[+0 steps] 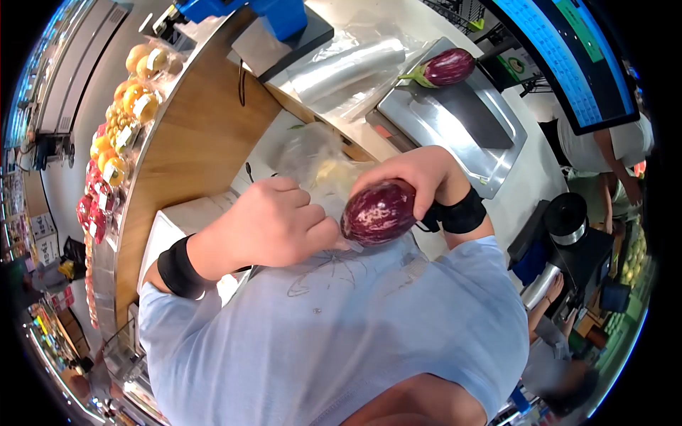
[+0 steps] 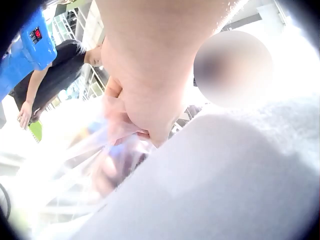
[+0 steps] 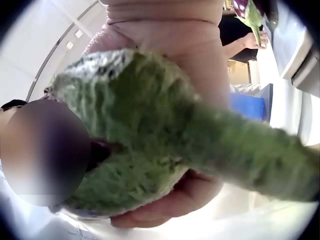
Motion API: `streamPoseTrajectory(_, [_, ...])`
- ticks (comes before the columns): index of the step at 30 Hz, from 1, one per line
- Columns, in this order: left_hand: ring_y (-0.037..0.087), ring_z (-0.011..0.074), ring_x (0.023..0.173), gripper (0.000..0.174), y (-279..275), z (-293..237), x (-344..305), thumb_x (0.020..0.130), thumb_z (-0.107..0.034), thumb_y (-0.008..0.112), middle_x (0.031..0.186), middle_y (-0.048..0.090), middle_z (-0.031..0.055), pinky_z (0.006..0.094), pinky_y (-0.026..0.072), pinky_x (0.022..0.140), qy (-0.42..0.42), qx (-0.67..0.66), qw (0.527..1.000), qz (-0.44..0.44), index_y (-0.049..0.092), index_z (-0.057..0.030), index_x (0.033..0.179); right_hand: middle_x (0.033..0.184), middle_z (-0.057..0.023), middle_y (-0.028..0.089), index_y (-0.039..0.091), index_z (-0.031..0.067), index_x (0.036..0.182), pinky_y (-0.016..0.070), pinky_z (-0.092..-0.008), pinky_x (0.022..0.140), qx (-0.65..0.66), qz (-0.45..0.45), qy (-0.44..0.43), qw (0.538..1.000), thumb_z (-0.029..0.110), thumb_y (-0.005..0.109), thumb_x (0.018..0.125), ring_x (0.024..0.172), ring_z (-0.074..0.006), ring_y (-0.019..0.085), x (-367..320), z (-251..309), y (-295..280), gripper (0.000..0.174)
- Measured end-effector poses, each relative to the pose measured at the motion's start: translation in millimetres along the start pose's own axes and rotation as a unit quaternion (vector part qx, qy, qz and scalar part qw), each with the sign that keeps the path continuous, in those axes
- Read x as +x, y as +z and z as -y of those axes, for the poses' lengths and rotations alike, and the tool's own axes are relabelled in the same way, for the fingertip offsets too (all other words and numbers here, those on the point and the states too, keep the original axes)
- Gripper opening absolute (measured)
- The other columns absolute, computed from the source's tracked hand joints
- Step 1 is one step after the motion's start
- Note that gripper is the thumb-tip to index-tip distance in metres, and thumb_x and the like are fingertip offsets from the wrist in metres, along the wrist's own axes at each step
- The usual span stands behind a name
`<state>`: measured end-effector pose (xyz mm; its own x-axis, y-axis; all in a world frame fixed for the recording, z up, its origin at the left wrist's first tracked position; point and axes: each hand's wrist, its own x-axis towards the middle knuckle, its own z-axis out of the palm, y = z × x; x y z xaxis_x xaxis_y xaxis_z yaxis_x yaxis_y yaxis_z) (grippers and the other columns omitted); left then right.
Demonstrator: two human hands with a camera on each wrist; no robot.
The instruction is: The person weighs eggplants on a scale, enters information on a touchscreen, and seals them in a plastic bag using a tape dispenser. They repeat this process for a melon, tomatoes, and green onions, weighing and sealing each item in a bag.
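Observation:
My right hand [image 1: 420, 172] grips a round purple eggplant [image 1: 380, 211] with pale streaks, close in front of my chest. Its green cap and thick stem [image 3: 145, 130] fill the right wrist view, with fingers curled underneath. To the left of the eggplant, my left hand [image 1: 280, 221] is curled and pinches a clear plastic bag [image 2: 75, 165]. The bag hangs below the hands in the head view, with something yellowish showing through it. Left fingertips are partly hidden in the bag's folds. A second purple eggplant [image 1: 449, 68] lies on a metal scale [image 1: 433, 106].
A roll of clear plastic bags [image 1: 348, 71] lies on the counter beside the scale. The wooden counter [image 1: 192, 135] curves along the left, with packed fruit [image 1: 131, 106] on its outer edge. A monitor [image 1: 568, 57] stands at upper right. Other people are nearby.

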<state>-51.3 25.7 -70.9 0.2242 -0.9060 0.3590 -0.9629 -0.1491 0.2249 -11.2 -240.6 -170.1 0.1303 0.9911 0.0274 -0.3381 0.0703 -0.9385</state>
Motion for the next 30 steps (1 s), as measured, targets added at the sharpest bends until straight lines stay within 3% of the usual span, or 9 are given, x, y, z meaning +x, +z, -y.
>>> streamPoseTrajectory(4, [0.053,0.0187,0.051,0.025,-6,-2,-12,0.078,-0.034,0.068,0.055,0.046,-0.0004,0.0306,0.0390,0.049,-0.047,-0.028,0.995,0.084,0.055,-0.0119,0.074,0.120,-0.0136,0.056,0.045,-0.0058,0.128,0.0429,-0.0323,0.092,-0.087,0.019,0.070,0.994,0.048,0.082,0.063,0.108,-0.0201,0.054,-10,25,3,0.092])
streamPoseTrajectory(7, [0.062,0.0272,0.061,0.039,-8,-1,-18,0.080,-0.040,0.069,0.061,0.057,0.0044,0.0353,0.0444,0.051,-0.247,-0.164,0.934,0.198,0.060,-0.0069,0.100,0.116,-0.0138,0.059,0.046,-0.0047,0.127,0.0448,-0.0311,0.089,-0.103,0.015,0.049,0.993,0.035,0.081,0.064,0.104,-0.0206,0.057,-13,37,10,0.082])
streamPoseTrajectory(10, [0.065,0.0344,0.068,0.063,29,11,-29,0.082,-0.045,0.067,0.069,0.063,0.0118,0.0390,0.0493,0.055,-0.464,-0.101,0.879,0.042,0.050,-0.0023,0.125,0.116,-0.0148,0.060,0.044,-0.0070,0.126,0.0479,-0.0299,0.087,-0.094,0.038,0.051,0.994,0.047,0.084,0.061,0.102,-0.0212,0.061,-6,51,23,0.094])
streamPoseTrajectory(12, [0.066,0.0333,0.078,0.078,46,17,-24,0.081,-0.041,0.068,0.093,0.065,0.0185,0.0402,0.0522,0.063,-0.503,0.013,0.842,0.195,0.031,-0.0068,0.141,0.116,-0.0150,0.060,0.044,-0.0067,0.126,0.0480,-0.0300,0.087,-0.109,0.038,0.051,0.992,0.046,0.084,0.061,0.101,-0.0213,0.062,1,48,26,0.093])
streamPoseTrajectory(15, [0.065,0.0344,0.075,0.076,53,34,-16,0.083,-0.039,0.067,0.092,0.064,0.0172,0.0424,0.0522,0.062,-0.547,0.098,0.806,0.206,0.031,-0.0088,0.143,0.117,-0.0153,0.061,0.045,-0.0060,0.126,0.0483,-0.0306,0.087,-0.130,0.019,0.069,0.989,0.043,0.084,0.061,0.101,-0.0214,0.062,0,54,33,0.091])
streamPoseTrajectory(22, [0.065,0.0328,0.071,0.047,71,44,-8,0.085,-0.037,0.063,0.084,0.064,0.0162,0.0402,0.0520,0.059,-0.548,0.114,0.827,0.052,0.056,-0.0048,0.119,0.112,-0.0102,0.062,0.047,-0.0029,0.129,0.0456,-0.0288,0.089,-0.092,-0.135,0.083,0.983,0.032,0.076,0.072,0.100,-0.0162,0.057,-21,43,46,0.073])
streamPoseTrajectory(24, [0.064,0.0352,0.070,0.029,76,40,-18,0.090,-0.031,0.056,0.079,0.065,0.0166,0.0428,0.0521,0.060,-0.536,0.112,0.820,0.165,0.065,-0.0032,0.086,0.112,-0.0093,0.062,0.048,-0.0034,0.129,0.0453,-0.0285,0.089,0.013,-0.186,0.160,0.969,0.032,0.071,0.077,0.100,-0.0147,0.057,-23,37,56,0.067])
streamPoseTrajectory(28, [0.065,0.0351,0.078,0.032,77,50,-18,0.092,-0.027,0.051,0.078,0.066,0.0187,0.0404,0.0528,0.071,-0.501,0.007,0.814,0.293,0.067,-0.0029,0.078,0.109,-0.0065,0.062,0.056,-0.0009,0.119,0.0486,-0.0260,0.081,0.189,-0.291,0.271,0.898,0.030,0.054,0.093,0.093,-0.0090,0.057,-25,0,58,0.041])
streamPoseTrajectory(30, [0.057,0.0374,0.061,0.038,77,48,-17,0.092,-0.029,0.055,0.063,0.061,0.0187,0.0433,0.0462,0.059,-0.483,-0.091,0.869,0.053,0.061,0.0045,0.075,0.108,-0.0050,0.062,0.058,0.0028,0.113,0.0510,-0.0246,0.074,0.288,-0.359,0.270,0.846,0.033,0.049,0.096,0.089,-0.0075,0.059,-19,-5,62,0.035])
